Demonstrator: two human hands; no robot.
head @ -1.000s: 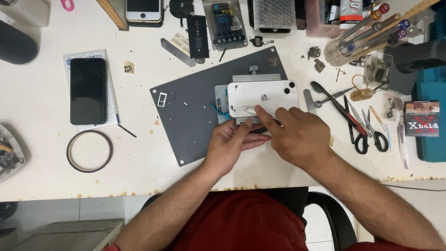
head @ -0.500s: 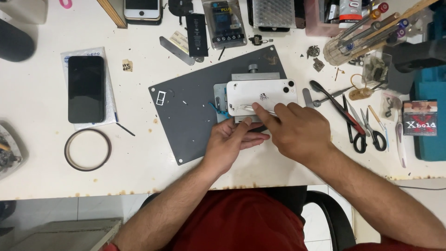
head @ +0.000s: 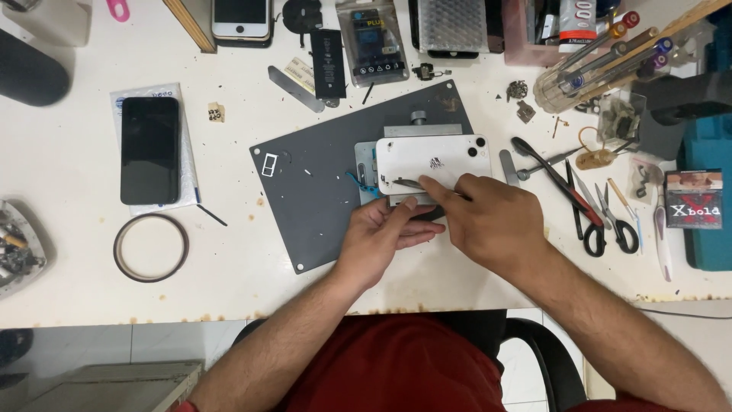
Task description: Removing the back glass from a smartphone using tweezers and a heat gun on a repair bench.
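Unmoved white phone (head: pixel 431 162), long axis left-right

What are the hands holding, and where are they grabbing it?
The left hand grips the white phone at its near edge. The right hand pinches thin dark tweezers by the back end, tips on the phone.

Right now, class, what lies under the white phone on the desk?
The white phone lies face down in a metal holder on a grey mat. Both hands cover its lower edge; its screen side is hidden.
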